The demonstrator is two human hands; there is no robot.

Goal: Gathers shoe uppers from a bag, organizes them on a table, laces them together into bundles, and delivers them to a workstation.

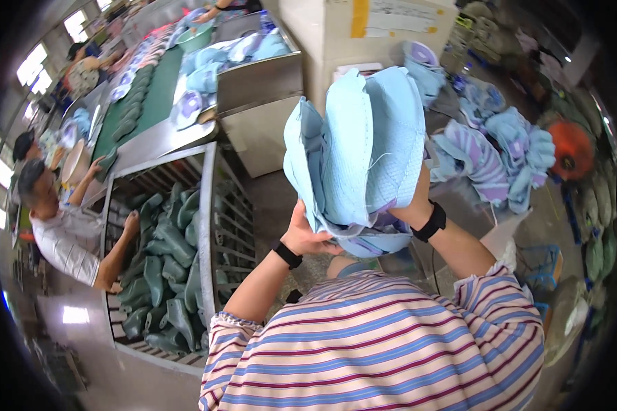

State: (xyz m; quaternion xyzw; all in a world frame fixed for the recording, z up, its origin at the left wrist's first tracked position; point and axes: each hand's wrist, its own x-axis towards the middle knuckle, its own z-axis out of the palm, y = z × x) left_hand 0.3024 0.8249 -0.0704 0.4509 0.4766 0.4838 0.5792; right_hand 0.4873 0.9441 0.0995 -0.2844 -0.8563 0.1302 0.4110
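- Blue fabric stack (349,144), raised between left hand (307,233) and right hand (413,209).
- Well left of both hands: metal crate (208,226) of dark green foot-shaped forms (173,240), co-worker's hand (131,222) at left edge.
- Left hand: closed on stack's lower left edge.
- Right hand: at stack's lower right, fingers hidden, grip impossible to tell.
- Right of right hand: blue and purple fabric heap (476,157), then round orange object (571,151).

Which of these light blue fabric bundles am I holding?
The middle stack, between your left hand and right hand; the right-side pile and the far pile on the metal bench lie apart from both.
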